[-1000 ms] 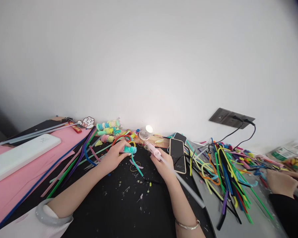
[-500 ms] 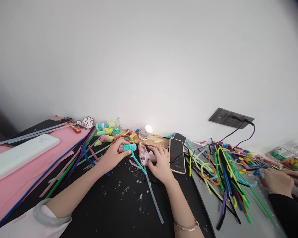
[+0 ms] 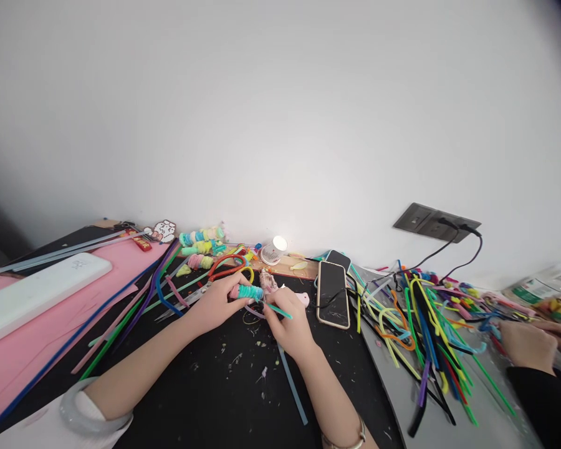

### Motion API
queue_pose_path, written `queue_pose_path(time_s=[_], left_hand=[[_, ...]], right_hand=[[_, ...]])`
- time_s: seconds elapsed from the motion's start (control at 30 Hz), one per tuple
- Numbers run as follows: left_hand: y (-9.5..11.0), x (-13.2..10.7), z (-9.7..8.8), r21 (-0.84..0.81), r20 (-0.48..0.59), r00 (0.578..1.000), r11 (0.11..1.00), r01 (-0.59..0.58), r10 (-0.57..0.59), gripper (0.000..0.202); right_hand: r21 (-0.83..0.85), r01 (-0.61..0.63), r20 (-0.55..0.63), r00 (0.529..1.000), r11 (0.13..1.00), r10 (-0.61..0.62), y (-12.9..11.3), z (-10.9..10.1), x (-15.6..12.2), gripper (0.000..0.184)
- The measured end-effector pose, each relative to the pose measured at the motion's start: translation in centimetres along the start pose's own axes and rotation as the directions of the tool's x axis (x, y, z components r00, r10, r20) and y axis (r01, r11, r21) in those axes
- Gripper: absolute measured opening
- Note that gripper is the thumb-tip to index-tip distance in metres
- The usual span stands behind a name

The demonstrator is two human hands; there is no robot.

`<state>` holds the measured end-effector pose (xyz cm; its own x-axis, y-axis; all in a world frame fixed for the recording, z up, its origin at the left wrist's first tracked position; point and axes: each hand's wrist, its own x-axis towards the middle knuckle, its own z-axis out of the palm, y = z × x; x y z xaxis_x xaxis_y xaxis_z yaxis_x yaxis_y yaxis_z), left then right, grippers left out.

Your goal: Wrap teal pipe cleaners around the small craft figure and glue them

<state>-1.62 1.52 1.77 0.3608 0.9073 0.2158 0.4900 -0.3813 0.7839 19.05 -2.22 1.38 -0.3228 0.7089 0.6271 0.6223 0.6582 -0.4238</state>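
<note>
- Turquoise-and-pink coiled roll of fuzzy stem [image 3: 247, 292] is near the middle of the black worktop [image 3: 215, 399], grasped by the thumb and fingers of the left hand [image 3: 217, 302].
- Pale pink glue gun [image 3: 268, 280] lies just behind the right hand [image 3: 287, 324], which hides a part of it.
- This right hand seems to pinch the roll's thin turquoise end [image 3: 280, 311].
- Dark-screened phone in a cream case [image 3: 333, 292] lies flat, near the right hand.
</note>
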Motion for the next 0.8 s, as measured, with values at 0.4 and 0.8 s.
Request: queue_pose_path(time_s=[0.4, 0.8], left_hand=[[-0.21, -0.23, 0.36, -0.03, 0.09, 0.988, 0.992, -0.119, 0.121, 0.007], [0.17, -0.57, 0.52, -0.068, 0.133, 0.976, 0.984, -0.163, 0.17, 0.005]], right_hand=[[0.089, -0.163, -0.03, 0.986, 0.983, 0.166, 0.45, 0.06, 0.0, 0.024], [0.111, -0.239, -0.025, 0.97, 0.965, 0.243, 0.65, 0.29, 0.17, 0.024]])
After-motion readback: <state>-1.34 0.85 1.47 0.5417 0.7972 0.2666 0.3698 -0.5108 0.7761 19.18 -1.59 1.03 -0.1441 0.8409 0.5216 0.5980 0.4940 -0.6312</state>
